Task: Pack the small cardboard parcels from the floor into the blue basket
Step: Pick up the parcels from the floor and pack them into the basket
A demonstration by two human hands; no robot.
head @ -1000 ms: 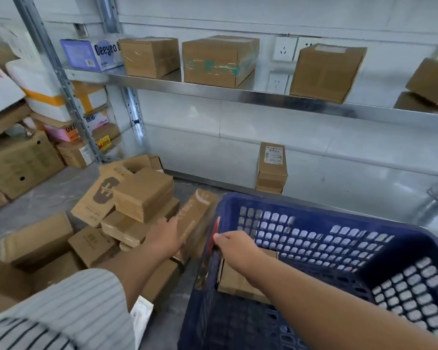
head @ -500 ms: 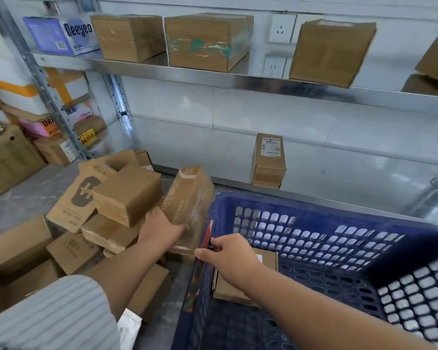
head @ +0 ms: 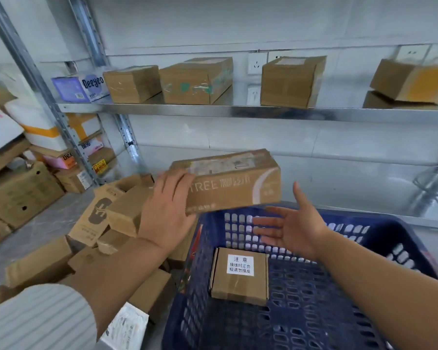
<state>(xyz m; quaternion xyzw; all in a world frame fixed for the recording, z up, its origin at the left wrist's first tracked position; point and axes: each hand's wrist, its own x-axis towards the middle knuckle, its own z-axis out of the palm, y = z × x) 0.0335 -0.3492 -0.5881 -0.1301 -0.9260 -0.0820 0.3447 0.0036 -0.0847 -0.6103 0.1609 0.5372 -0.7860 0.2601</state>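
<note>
Blue basket [head: 364, 332], lower right, holds one labelled parcel [head: 239, 275] flat on its floor. Right hand [head: 295, 229] above it, fingers spread, empty. Left hand [head: 168, 210] at 11 o'clock, fingers clamped on a printed cardboard parcel [head: 234, 183] over the far rim. Left: parcel heap [head: 111, 215] on grey floor [head: 46, 226]. Beyond: steel shelf [head: 238, 111] bearing boxes, white wall.

A parcel storeroom or small warehouse. Metal racking [head: 68, 127] at left, a steel shelf [head: 238, 111] across the upper frame carrying sealed cartons [head: 195, 80]. Loose cardboard parcels [head: 106, 215] heaped on a grey floor [head: 48, 223] at lower left, larger boxes [head: 20, 195] stacked at the left edge. Blue plastic basket [head: 390, 228] at lower right, one labelled parcel [head: 239, 276] inside. Bare white wall with sockets [head: 257, 63] behind.
</note>
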